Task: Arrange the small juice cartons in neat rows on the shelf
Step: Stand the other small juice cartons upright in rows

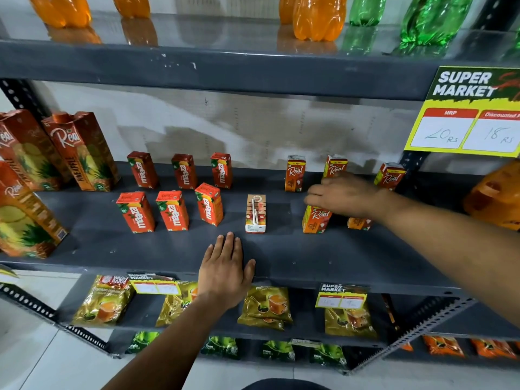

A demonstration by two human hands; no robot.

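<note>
My right hand [342, 194] reaches over the Real carton [316, 219] in the front row, fingers spread and draped on its top; I cannot tell whether they have closed on it. My left hand [225, 273] lies flat and open on the shelf [309, 257], palm down at the front lip, holding nothing.

Taking the turned carton [255, 213] as my mark, the one showing its straw side: the carton under my right hand stands just to its right, with another Real carton [358, 223] beyond that, half hidden by my wrist. Three more Real cartons [294, 173] stand behind them along the back. To the left of the mark, six Maaza cartons [172, 210] stand in two rows of three, and further left are the tall pineapple cartons [81, 153].

These little cartons look light and stiff-sided but easy to tip, so I judge a pinch across the two narrow sides, low on the body, would steer one best.
</note>
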